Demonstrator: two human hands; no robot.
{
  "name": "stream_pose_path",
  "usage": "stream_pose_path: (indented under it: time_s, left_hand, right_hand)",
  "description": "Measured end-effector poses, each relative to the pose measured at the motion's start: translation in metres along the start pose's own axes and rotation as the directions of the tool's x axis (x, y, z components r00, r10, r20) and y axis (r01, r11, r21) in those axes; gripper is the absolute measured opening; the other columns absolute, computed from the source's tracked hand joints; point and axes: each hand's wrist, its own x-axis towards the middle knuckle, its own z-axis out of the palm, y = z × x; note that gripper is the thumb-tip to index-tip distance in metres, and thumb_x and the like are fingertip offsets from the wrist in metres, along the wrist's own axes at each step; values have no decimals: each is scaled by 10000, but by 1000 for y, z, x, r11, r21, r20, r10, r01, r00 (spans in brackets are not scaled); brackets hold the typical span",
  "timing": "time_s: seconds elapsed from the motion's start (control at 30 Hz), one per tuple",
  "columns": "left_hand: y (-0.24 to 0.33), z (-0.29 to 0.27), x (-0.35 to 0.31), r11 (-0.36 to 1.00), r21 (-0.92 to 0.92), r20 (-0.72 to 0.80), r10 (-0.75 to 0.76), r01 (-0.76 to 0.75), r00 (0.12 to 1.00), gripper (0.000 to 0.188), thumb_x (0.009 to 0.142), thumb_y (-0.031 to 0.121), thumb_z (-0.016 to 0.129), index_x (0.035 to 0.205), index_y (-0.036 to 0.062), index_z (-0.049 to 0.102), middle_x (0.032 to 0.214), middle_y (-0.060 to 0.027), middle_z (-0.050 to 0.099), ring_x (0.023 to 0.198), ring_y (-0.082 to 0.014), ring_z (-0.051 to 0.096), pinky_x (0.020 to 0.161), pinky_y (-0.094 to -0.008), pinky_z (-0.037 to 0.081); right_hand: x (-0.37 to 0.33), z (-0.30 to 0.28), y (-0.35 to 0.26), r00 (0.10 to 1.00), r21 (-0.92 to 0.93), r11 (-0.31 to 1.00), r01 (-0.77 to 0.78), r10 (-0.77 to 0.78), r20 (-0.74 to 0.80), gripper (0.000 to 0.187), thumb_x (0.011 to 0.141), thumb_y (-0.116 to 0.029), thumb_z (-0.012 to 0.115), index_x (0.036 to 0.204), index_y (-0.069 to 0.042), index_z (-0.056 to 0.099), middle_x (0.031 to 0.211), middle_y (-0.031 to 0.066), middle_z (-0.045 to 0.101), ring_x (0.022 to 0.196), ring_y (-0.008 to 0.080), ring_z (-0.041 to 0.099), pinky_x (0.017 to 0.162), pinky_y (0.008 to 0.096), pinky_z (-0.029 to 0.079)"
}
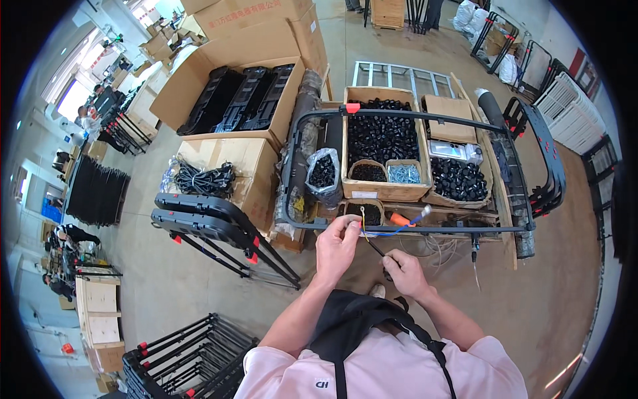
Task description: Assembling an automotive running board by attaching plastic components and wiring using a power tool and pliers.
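Observation:
My left hand [335,249] pinches coloured wires between thumb and fingers, just in front of a black tubular frame [432,230]. A blue wire [397,231] runs right from that pinch to a small white connector [426,211]. Beside the fingertips, a yellow wire [363,217] sticks up with what looks like a ring end. These wires come out of a black cable [375,249], which slants down to my right hand [406,272]. The right fingers are closed round the cable; its lower end is hidden. An orange-handled tool [401,219] lies behind the wires.
The frame lies across a bench with a box of black caps [379,126], a tray of screws [403,174] and a bag of small black parts [323,174]. Folded black frames [212,216] stand left. More frames [193,356] are stacked lower left, near a carton [286,50].

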Motion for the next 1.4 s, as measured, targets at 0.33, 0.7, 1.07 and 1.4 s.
stream_pose_path:
  time_s: [0.33, 0.7, 1.07, 1.4]
  left_hand:
    - [-87, -107, -4, 797, 346, 167, 466, -494, 869, 115, 1031, 72, 587, 1077, 84, 692, 1321, -79, 705, 1382, -341, 501, 1216, -491, 286]
    - [-232, -127, 20, 757, -456, 213, -418, 468, 883, 268, 1164, 301, 446, 1146, 66, 573, 811, 1, 541, 714, -108, 506, 710, -307, 512]
    - [-232, -115, 30, 870, -227, 306, -362, 437, 880, 283, 1180, 294, 393, 1170, 58, 549, 848, -49, 634, 730, -122, 563, 695, -296, 496]
    - [-220, -110, 39, 892, -124, 343, -372, 434, 863, 299, 1177, 276, 389, 1140, 35, 563, 842, -61, 658, 703, -125, 576, 663, -293, 502]
  right_hand:
    - [38, 98, 13, 680, 490, 492, -719, 355, 641, 303, 1132, -282, 537, 914, -83, 606, 710, -83, 453, 542, 8, 351, 465, 202, 260]
    - [66, 191, 45, 603, 470, 378, -797, 539, 588, 293, 1117, -299, 565, 912, -93, 606, 731, -70, 465, 540, 26, 337, 456, 201, 261]
    - [58, 185, 45, 651, 465, 471, -750, 649, 393, 246, 1069, -300, 583, 897, -125, 604, 701, -68, 464, 551, 34, 373, 459, 221, 245]
    - [54, 177, 45, 678, 388, 561, -731, 662, 319, 330, 1062, -411, 601, 940, -110, 660, 745, -61, 490, 589, 54, 408, 487, 241, 298]
